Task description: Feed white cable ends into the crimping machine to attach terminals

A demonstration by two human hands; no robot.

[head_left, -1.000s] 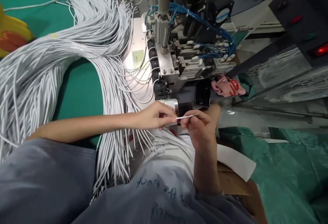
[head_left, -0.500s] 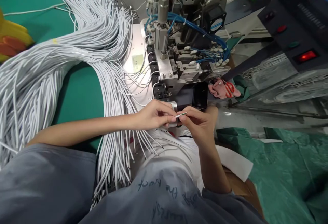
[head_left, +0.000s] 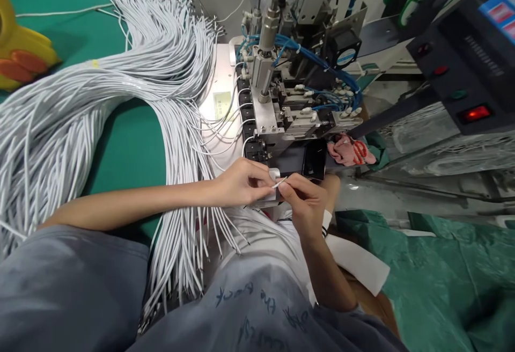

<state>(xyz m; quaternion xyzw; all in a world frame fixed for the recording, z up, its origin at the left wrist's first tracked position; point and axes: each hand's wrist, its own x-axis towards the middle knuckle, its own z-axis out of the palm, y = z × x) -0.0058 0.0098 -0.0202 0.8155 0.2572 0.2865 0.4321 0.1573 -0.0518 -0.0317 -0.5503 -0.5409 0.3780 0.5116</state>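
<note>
My left hand point(head_left: 241, 183) and my right hand point(head_left: 304, 202) meet just in front of a metal machine head point(head_left: 277, 110). Both pinch the end of one thin white cable point(head_left: 279, 183), which shows only as a short tip between the fingertips. A big bundle of white cables point(head_left: 120, 100) sweeps from the left across the green table point(head_left: 129, 148) and hangs down under my left forearm. A black phone point(head_left: 314, 160) lies just behind my right hand.
Blue air hoses point(head_left: 322, 65) loop over the machine. A dark control box with a lit red switch point(head_left: 477, 113) stands at the right. A yellow and orange object point(head_left: 20, 46) lies at far left. Green sheeting point(head_left: 442, 277) covers the lower right.
My right hand has slid left toward my left hand, so less of the cable tip shows between them. The view has shifted slightly up and right.
</note>
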